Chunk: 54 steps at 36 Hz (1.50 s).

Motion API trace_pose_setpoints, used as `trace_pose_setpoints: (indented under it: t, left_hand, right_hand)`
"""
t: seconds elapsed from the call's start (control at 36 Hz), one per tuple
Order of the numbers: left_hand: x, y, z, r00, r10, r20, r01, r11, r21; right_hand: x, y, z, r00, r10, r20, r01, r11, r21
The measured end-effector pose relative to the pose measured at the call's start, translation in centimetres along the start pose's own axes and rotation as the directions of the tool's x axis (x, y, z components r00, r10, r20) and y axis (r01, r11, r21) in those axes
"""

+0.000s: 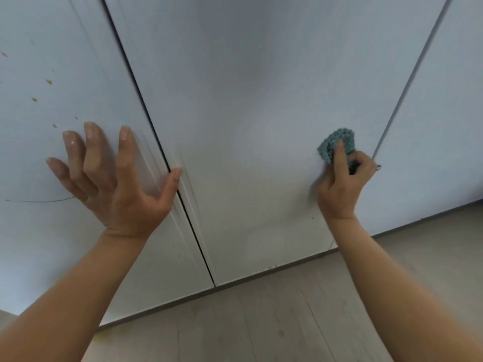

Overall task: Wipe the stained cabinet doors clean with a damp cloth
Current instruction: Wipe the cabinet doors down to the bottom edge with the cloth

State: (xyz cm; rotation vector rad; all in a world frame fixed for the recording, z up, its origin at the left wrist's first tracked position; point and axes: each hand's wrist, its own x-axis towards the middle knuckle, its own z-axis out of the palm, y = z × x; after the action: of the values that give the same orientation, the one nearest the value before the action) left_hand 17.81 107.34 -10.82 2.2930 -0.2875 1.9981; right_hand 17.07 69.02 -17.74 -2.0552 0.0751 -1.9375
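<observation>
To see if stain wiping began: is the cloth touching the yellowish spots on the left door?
Apart. Head view: the right hand holds the cloth at the middle door; the yellowish spots lie on the left door.

Pale plank floor (261,322), possibly laminate, white cabinet doors (248,100) meeting its edge

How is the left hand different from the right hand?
The left hand is spread open and holds nothing; the right hand is curled round a teal cloth. The left hand is at the spotted left door; the right hand is at the middle door. Both are bare.
</observation>
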Motion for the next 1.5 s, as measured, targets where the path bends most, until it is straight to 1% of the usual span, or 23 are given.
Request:
trace_pose_setpoints:
  t: [0.11,0.19,0.28,0.33,0.36,0.39,0.42,0.53,0.58,0.67,0.69,0.78,0.83,0.89,0.94,1.03,1.11,1.19,1.28,1.33,1.36,1.42,1.5]
  left_hand:
    - [0.1,0.0,-0.2,1.0,-0.006,0.009,0.006,1.0,-0.018]
    - [0.1,0.2,-0.3,0.999,-0.023,0.028,0.024,0.999,-0.026]
    - [0.3,0.3,-0.3,0.999,-0.033,0.029,0.034,0.999,-0.027]
    - [0.2,0.3,-0.4,0.999,-0.031,0.032,0.032,0.999,-0.032]
    - [0.2,0.3,-0.3,0.999,-0.03,0.031,0.031,0.999,-0.028]
    - [0.2,0.3,-0.3,0.999,-0.03,0.028,0.031,0.999,-0.022]
    - [0.1,0.3,-0.3,0.999,-0.028,0.026,0.028,0.999,-0.018]
    - [0.3,0.4,-0.3,1.0,-0.015,0.019,0.015,1.0,-0.017]
    - [0.4,0.2,-0.2,1.0,-0.01,0.011,0.01,1.0,-0.015]
    - [0.2,0.0,-0.2,0.999,-0.016,0.033,0.017,1.0,-0.02]
    - [0.2,0.0,-0.2,0.999,-0.021,0.04,0.021,1.0,-0.021]
    - [0.1,0.3,-0.3,0.998,-0.045,0.052,0.046,0.999,-0.019]
    - [0.1,0.4,-0.3,0.998,-0.047,0.047,0.048,0.999,-0.018]
    - [0.2,0.5,-0.3,0.998,-0.048,0.044,0.049,0.999,-0.015]
    - [0.2,0.4,-0.3,0.998,-0.047,0.041,0.048,0.999,-0.01]
    - [0.1,0.5,-0.3,0.998,-0.041,0.038,0.041,0.999,-0.005]
    - [0.2,0.4,-0.2,0.999,-0.036,0.021,0.036,0.999,-0.007]
    - [0.1,0.4,-0.2,1.0,-0.028,0.014,0.028,1.0,-0.005]
    - [0.1,0.5,-0.2,1.0,-0.023,0.007,0.023,1.0,0.0]
    - [0.3,0.6,-0.2,1.0,-0.014,-0.001,0.014,1.0,0.0]
    - [0.3,0.6,-0.2,1.0,-0.009,-0.003,0.009,1.0,-0.001]
    - [0.4,0.7,-0.2,1.0,-0.008,-0.007,0.008,1.0,-0.002]
    - [0.5,0.9,-0.1,1.0,-0.012,-0.008,0.012,1.0,0.006]
  right_hand:
    - [-5.6,-2.5,-0.2,0.974,0.215,0.074,-0.218,0.975,0.037]
    - [-7.4,-3.0,-1.1,0.958,0.24,0.157,-0.251,0.967,0.054]
    - [-5.2,-1.3,-1.5,0.947,0.275,0.168,-0.29,0.955,0.069]
    - [-3.3,-0.2,-1.8,0.873,0.467,0.142,-0.48,0.874,0.079]
    - [-2.5,0.3,-2.0,0.798,0.588,0.134,-0.599,0.799,0.059]
    - [-1.9,0.5,-2.1,0.725,0.673,0.147,-0.681,0.732,0.003]
    - [-2.0,0.7,-2.4,0.695,0.703,0.151,-0.707,0.706,-0.03]
    - [-2.7,-0.3,-1.8,0.754,0.654,0.069,-0.652,0.757,-0.046]
    - [-3.9,-0.8,-0.7,0.735,0.679,-0.001,-0.676,0.732,0.089]
    - [-7.9,-2.0,-0.4,0.875,0.461,0.146,-0.475,0.876,0.083]
    - [-9.2,-2.8,-0.9,0.898,0.381,0.218,-0.407,0.909,0.087]
    - [-11.0,-3.1,-2.2,0.928,0.116,0.355,-0.187,0.967,0.173]
    - [-10.3,-2.1,-2.6,0.923,0.027,0.383,-0.12,0.967,0.223]
    - [-9.1,-1.1,-2.7,0.93,0.062,0.364,-0.15,0.964,0.219]
    - [-7.9,-0.9,-2.4,0.924,0.233,0.304,-0.3,0.934,0.196]
    - [-6.9,-2.2,-1.4,0.855,0.482,0.192,-0.516,0.827,0.223]
    - [-7.3,-4.6,0.0,0.814,0.568,0.121,-0.579,0.783,0.226]
    - [-9.2,-6.6,0.3,0.869,0.455,0.195,-0.492,0.838,0.235]
    - [-10.6,-5.4,-0.6,0.94,0.128,0.316,-0.209,0.949,0.236]
    - [-9.9,-3.6,-1.3,0.933,-0.027,0.358,-0.063,0.969,0.238]
    - [-9.4,-3.1,-1.6,0.931,-0.01,0.365,-0.082,0.969,0.234]
    - [-8.2,-3.3,-1.9,0.922,0.204,0.329,-0.284,0.934,0.218]
    - [-7.1,-4.9,-1.3,0.841,0.507,0.188,-0.54,0.811,0.226]
